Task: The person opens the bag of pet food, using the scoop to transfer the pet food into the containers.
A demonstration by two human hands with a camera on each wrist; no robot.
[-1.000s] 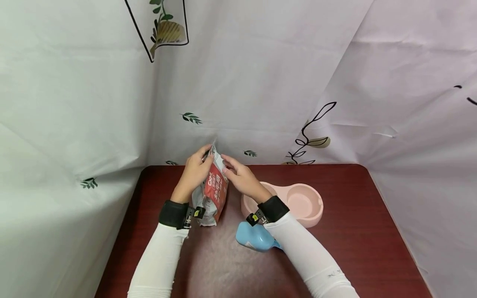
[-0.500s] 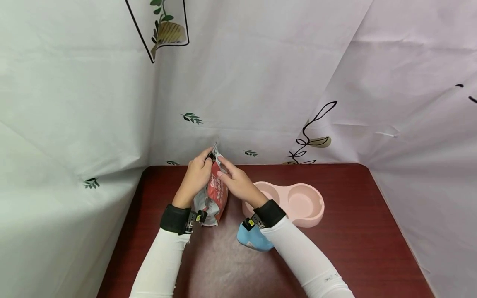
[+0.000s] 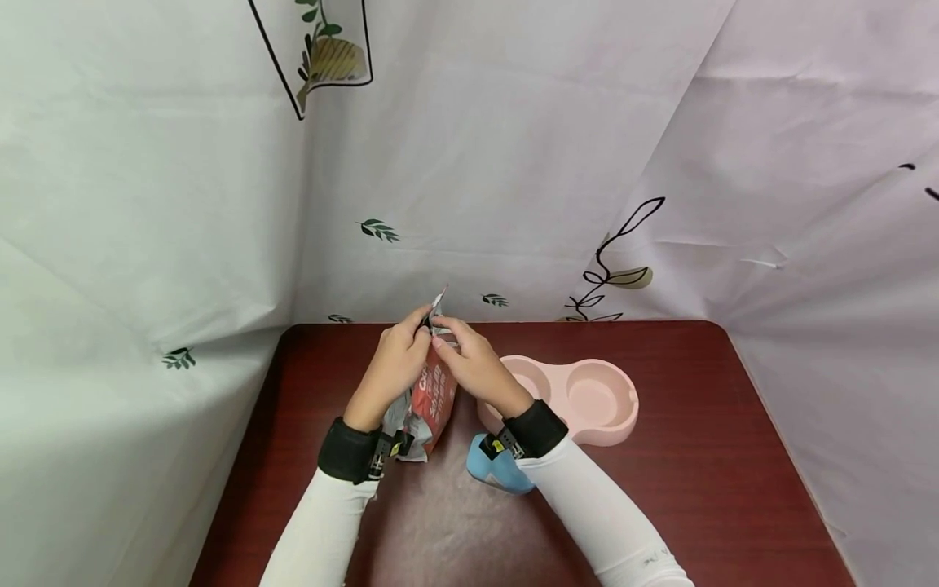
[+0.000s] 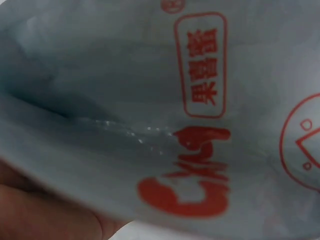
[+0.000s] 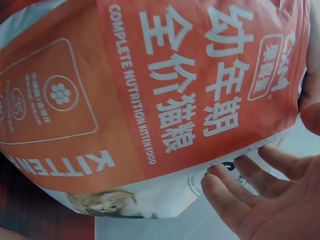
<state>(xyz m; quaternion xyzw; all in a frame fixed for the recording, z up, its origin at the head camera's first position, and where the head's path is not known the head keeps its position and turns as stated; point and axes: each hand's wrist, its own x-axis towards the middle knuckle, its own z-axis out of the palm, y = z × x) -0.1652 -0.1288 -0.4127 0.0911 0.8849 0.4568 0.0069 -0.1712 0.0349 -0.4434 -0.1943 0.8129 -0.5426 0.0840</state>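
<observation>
A red-and-white kitten food bag (image 3: 436,395) stands on the table, its top rising between both hands. My left hand (image 3: 396,359) grips the left side of the bag's top, with fingers and thumb curled at the edge. My right hand (image 3: 478,367) pinches the top from the other side, thumb and forefinger close to the left hand's. In the left wrist view the printed grey-white side of the bag (image 4: 120,60) fills the frame, with fingers (image 4: 50,217) at its lower edge. The right wrist view shows the bag's front (image 5: 185,90), with the other right fingers (image 5: 235,200) spread loosely beside it.
To the right sits a pink double bowl (image 3: 561,399), partly behind the right hand. A blue scoop (image 3: 495,471) lies in front of it, its handle hidden under the right forearm. The dark red table (image 3: 697,456) backs onto a white patterned curtain (image 3: 499,163).
The bag's top has shifted right and a little nearer, and the left hand has moved with it. The right hand has closed in to the bag's top edge, so both hands now nearly meet.
</observation>
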